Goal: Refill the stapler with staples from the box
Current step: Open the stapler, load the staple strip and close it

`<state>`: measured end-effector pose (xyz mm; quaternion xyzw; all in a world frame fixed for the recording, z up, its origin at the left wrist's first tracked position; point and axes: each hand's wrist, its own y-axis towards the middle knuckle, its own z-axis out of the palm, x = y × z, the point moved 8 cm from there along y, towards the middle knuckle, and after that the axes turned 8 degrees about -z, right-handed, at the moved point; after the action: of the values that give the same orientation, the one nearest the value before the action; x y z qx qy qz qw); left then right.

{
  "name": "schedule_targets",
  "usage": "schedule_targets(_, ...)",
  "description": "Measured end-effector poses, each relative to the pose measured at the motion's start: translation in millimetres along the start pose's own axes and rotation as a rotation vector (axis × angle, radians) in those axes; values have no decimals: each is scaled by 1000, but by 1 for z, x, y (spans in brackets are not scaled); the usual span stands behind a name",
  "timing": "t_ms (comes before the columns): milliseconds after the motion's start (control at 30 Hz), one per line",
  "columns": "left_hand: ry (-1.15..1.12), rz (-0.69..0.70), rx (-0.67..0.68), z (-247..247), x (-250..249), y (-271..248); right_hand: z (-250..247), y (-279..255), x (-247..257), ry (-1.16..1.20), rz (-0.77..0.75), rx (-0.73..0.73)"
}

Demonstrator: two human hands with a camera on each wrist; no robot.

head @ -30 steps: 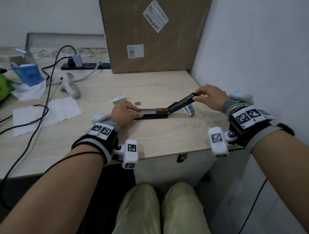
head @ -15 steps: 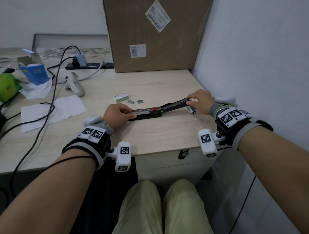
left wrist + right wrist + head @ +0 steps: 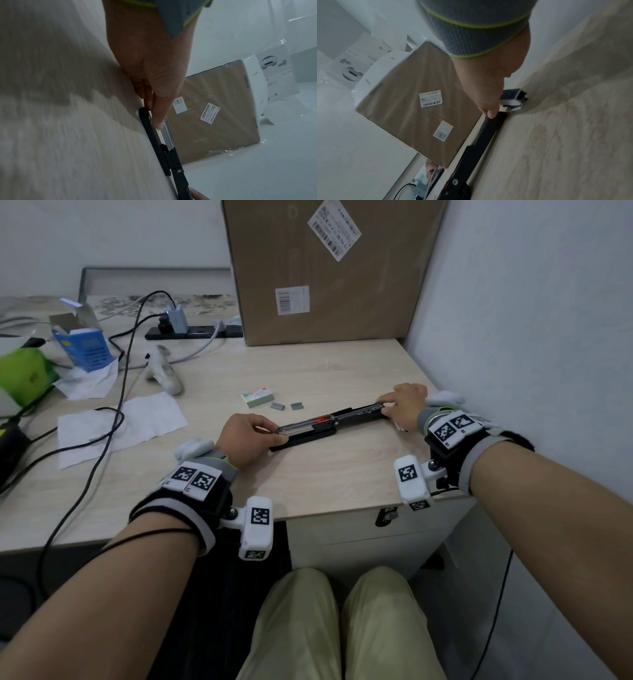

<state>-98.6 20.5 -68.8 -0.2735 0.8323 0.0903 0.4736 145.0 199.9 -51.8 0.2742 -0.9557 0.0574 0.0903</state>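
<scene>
A black stapler point(image 3: 308, 428) lies opened out almost flat on the desk, its silver magazine rail point(image 3: 298, 424) exposed with a red part at the hinge. My left hand point(image 3: 274, 430) pinches the magazine's front end, seen close in the left wrist view point(image 3: 155, 120). My right hand point(image 3: 390, 408) grips the tip of the swung-back black cover point(image 3: 489, 129), low near the desk. A small green-and-white staple box point(image 3: 257, 398) sits just beyond the stapler, with two loose grey staple strips point(image 3: 277, 406) beside it.
A large cardboard box point(image 3: 329, 268) stands at the back against the wall on the right. A small blue-and-white item point(image 3: 513, 96) lies under my right hand. Cables point(image 3: 120, 392), white paper point(image 3: 120, 422), a white controller point(image 3: 164, 374) and a blue carton point(image 3: 84, 344) fill the left side.
My right hand has swung the stapler's cover down from a raised angle to nearly flat on the desk. My left hand has kept its hold on the magazine end.
</scene>
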Motion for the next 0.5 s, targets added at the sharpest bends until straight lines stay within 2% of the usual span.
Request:
schedule_targets(100,-8,1,7,5,-3,0,0,1,-3,11,47,-21)
schedule_targets(233,23,17,14,10,-9,3,-5,-3,6,16,33,-42)
schedule_targets(400,75,35,31,11,-12,9,-22,-1,55,72,-159,-118)
schedule_targets(500,94,52,20,10,-12,13,-23,7,99,179,-293,-58)
